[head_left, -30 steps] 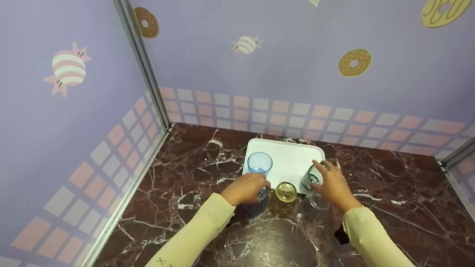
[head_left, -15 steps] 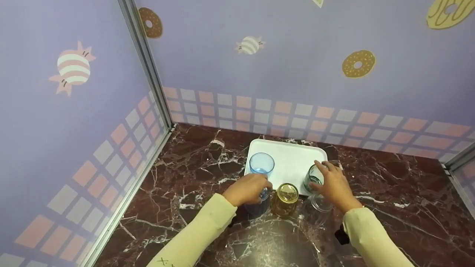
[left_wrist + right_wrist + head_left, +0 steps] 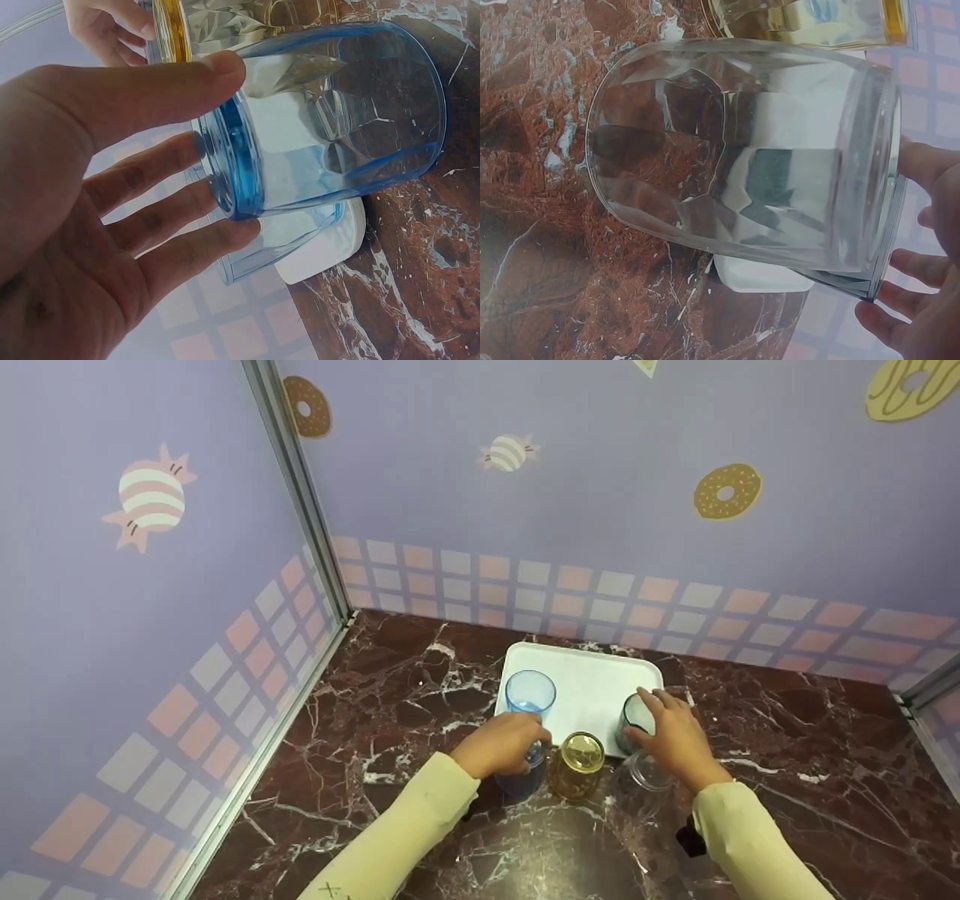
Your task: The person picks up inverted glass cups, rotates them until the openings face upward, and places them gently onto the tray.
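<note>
My left hand [image 3: 501, 744] holds the upper end of a blue glass [image 3: 337, 120], which stands upside down on the counter. Thumb and fingers spread around its thick base. Just behind it, an upright blue glass [image 3: 531, 694] stands on the white tray [image 3: 589, 686]. My right hand [image 3: 671, 739] grips a grey-green glass [image 3: 632, 727] by its rim, at the tray's right front corner. Before that hand a clear glass [image 3: 742, 150] stands upside down, partly covering the grey-green one in the right wrist view. Between the hands sits an upside-down amber glass [image 3: 577, 772].
The dark red marble counter [image 3: 405, 682] runs back to a lilac wall [image 3: 600, 495] printed with sweets and tiles. A second wall [image 3: 195, 607] closes off the left side. The front glasses stand close along the tray's near edge.
The grey-green glass in my right hand has shifted slightly, and its bottom shows less. My left hand stays at the front blue glass. The head view has moved a little.
</note>
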The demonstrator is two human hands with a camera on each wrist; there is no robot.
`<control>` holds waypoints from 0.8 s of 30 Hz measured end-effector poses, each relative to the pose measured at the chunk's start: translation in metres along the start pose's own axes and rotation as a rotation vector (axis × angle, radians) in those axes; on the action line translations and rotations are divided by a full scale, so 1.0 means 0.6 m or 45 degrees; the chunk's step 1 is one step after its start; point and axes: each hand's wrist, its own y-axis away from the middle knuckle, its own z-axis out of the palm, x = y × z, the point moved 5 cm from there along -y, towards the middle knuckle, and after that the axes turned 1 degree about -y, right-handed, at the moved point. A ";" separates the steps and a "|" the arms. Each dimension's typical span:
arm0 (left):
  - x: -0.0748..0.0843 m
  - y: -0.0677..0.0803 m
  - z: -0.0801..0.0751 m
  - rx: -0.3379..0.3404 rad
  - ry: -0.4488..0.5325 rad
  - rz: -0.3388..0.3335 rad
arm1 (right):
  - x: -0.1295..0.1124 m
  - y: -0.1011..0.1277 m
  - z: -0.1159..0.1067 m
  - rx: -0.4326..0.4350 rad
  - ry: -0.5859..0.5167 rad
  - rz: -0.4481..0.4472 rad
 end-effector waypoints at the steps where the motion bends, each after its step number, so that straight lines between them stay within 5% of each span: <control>1: 0.000 0.000 -0.001 0.004 0.003 0.002 | 0.000 0.000 0.000 0.001 -0.010 0.004; 24: 0.000 0.000 0.000 0.015 0.044 0.006 | 0.003 0.023 -0.017 0.070 -0.069 0.024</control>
